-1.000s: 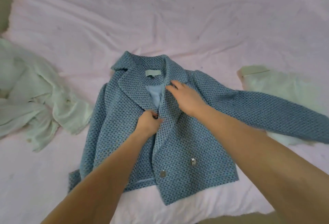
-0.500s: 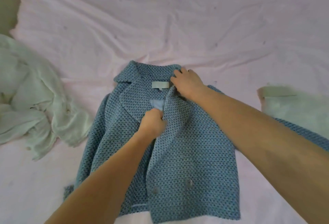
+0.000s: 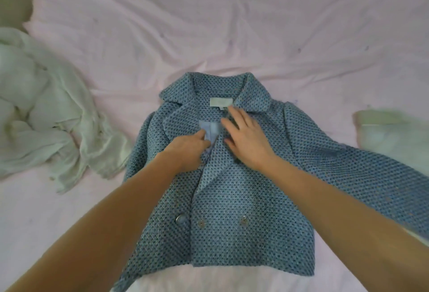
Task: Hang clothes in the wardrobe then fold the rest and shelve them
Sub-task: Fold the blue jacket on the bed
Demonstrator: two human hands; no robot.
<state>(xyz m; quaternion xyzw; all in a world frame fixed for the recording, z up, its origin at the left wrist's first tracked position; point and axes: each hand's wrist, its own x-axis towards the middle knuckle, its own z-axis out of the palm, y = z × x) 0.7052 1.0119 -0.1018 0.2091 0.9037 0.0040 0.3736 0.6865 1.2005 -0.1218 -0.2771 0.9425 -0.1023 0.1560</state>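
— Where is the jacket (image 3: pixel 232 199) laid?

— Flat on the bed (image 3: pixel 209 24), front up, collar away, one sleeve stretched out to the right.

— How is it held?

— The lapel edge is pressed by the right hand (image 3: pixel 248 138), fingers spread and straight. The other lapel seems to be pinched by the left hand (image 3: pixel 188 150); its curled fingers are partly hidden.

— Why?

— Probably so the front is closed and smoothed for hanging.
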